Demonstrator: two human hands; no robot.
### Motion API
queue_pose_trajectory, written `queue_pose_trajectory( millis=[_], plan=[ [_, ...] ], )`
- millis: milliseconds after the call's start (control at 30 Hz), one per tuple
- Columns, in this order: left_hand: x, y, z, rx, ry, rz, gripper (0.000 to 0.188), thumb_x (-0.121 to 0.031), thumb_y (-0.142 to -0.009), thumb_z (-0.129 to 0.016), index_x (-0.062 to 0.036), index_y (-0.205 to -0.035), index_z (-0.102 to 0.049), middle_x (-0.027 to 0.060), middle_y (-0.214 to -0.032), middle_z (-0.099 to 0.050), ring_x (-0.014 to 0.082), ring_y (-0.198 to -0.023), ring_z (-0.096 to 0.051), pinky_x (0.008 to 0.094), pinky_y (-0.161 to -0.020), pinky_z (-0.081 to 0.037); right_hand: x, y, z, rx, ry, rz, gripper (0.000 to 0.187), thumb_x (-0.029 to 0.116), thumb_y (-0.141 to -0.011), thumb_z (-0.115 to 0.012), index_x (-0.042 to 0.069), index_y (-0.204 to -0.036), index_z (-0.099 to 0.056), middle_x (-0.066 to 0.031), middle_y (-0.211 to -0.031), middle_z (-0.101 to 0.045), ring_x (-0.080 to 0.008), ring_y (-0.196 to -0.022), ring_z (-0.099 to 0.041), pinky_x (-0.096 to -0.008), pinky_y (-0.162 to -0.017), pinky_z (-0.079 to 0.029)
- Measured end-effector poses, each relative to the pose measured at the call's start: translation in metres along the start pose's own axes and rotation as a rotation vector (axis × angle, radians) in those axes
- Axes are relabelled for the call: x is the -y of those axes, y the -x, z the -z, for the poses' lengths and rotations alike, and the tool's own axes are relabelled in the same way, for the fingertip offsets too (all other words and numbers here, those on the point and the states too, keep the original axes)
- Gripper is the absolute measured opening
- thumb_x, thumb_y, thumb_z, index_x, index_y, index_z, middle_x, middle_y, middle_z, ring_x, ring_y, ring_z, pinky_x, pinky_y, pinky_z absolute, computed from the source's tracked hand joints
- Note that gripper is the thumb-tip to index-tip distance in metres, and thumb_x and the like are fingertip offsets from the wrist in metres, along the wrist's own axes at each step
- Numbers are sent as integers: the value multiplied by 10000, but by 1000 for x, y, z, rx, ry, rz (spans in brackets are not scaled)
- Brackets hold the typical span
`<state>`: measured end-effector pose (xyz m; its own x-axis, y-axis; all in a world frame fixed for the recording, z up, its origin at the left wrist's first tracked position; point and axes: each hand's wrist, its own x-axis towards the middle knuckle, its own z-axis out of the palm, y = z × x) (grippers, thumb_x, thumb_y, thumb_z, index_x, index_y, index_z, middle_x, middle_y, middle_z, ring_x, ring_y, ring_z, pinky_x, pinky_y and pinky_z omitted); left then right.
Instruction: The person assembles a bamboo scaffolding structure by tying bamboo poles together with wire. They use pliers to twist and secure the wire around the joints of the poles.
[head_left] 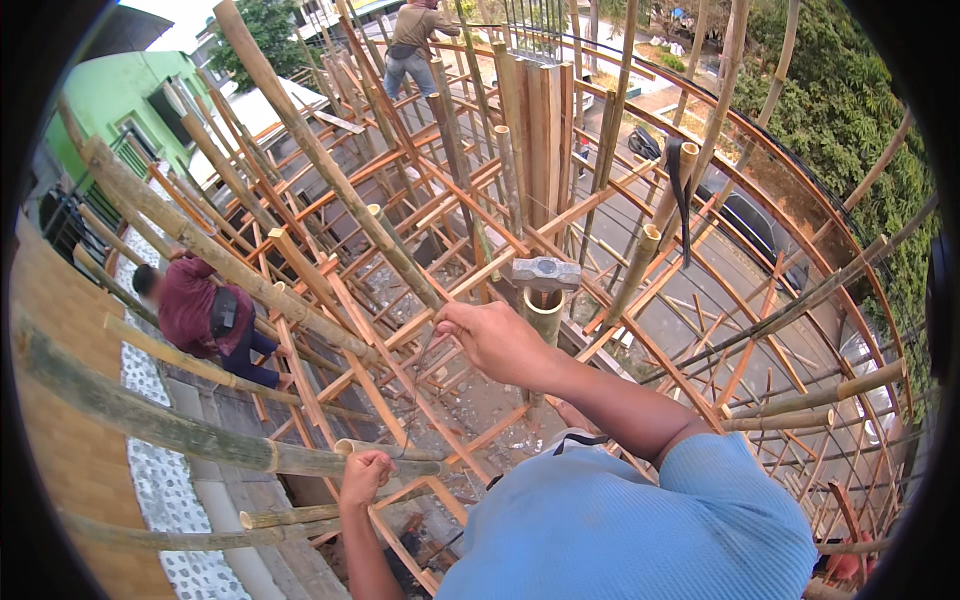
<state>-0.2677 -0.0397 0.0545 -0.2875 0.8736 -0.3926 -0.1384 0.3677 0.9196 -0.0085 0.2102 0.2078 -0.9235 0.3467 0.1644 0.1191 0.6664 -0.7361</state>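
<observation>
A thin dark wire [414,395] runs between my two hands. My right hand [490,338] is closed on its upper end, beside the lower end of a slanting bamboo pole. Lower left, my left hand [366,474] is closed in a pinch at the wire's other end, close against a thick horizontal bamboo pole [300,459]. Just beyond my right wrist, a sledgehammer head [546,273] rests on the open top of an upright bamboo pole [543,318]. The hammer's handle is hidden, apparently inside that pole.
Crossed wooden battens [400,375] and bamboo poles form a scaffold around me, with ground far below. One co-worker [200,310] crouches at left; another [410,50] stands at the far top. A boarded column [545,150] rises ahead. A black strap [684,200] hangs from a pole.
</observation>
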Motion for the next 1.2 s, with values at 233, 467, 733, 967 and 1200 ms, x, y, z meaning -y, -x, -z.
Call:
queue_pose_trajectory(
  millis=[233, 467, 733, 967, 1200],
  plan=[
    [-13, 32, 44, -340, 382, -259, 335, -276, -899, -691, -7, -725, -591, -6, -525, -469, 64, -407, -333, 232, -387, -219, -58, 50, -66, 720, 19, 141, 215, 154, -945, -505, 13, -1047, -631, -189, -934, -668, -324, -888, -652, -451, -750, -498],
    [15, 37, 20, -267, 3, -121, 319, -229, -899, -701, 8, -701, -623, -48, -521, -418, 32, -431, -314, 238, -395, -198, -45, -15, -19, -258, -140, -231, 216, 123, -974, -469, 24, -990, -660, -141, -858, -689, -349, -819, -663, -431, -710, -505],
    [16, 28, 40, -667, 23, -146, 325, -247, -897, -704, 9, -709, -636, -72, -522, -402, 39, -417, -316, 250, -395, -206, 7, 20, -40, 699, 9, -10, 227, 142, -973, -477, 40, -1047, -665, -172, -889, -683, -333, -852, -668, -437, -754, -511],
    [41, 56, 7, -74, -281, 90, 291, -267, -887, -700, -10, -752, -687, -32, -547, -500, 56, -413, -365, 253, -395, -260, -96, -37, -65, -27, 100, -145, 206, 164, -948, -530, 34, -1024, -671, -163, -850, -684, -333, -825, -667, -430, -727, -511],
    [45, 113, 74, -655, 265, -127, 338, -249, -874, -717, -14, -665, -593, -53, -505, -415, 44, -388, -286, 231, -382, -180, -23, 8, -89, 1032, -265, 285, 236, 203, -965, -532, 18, -1060, -644, -148, -894, -692, -355, -855, -641, -426, -786, -486]
  ],
)
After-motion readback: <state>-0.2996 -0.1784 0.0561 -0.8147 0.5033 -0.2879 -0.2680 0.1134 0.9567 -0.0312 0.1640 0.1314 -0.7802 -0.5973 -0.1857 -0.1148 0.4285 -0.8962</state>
